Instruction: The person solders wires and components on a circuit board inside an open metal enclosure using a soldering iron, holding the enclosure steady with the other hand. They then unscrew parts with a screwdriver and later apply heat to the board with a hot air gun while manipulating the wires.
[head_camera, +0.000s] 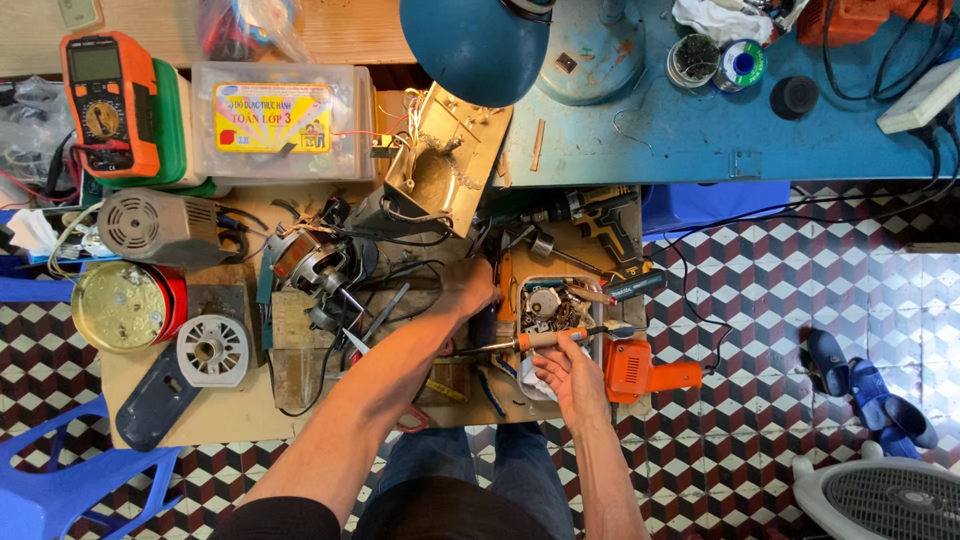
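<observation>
My right hand (568, 375) holds a soldering iron (545, 339) with an orange grip, lying level with its metal tip pointing left over the low wooden table (225, 415). My left hand (470, 285) reaches forward with its fingers curled down among dark wires beside an open metal chassis (440, 165); what it grips, if anything, is hidden. A small tray of metal parts (555, 300) sits just behind the iron.
An electric motor (315, 265), grey fan housing (160, 228), white round cover (212, 350), orange multimeter (110, 105), clear plastic box (275, 120), cordless drill (600, 215) and orange tool (640, 370) crowd the table. A blue lamp shade (475, 45) hangs above. Blue bench (720, 130), sandals (860, 385) and fan (880, 495) lie right.
</observation>
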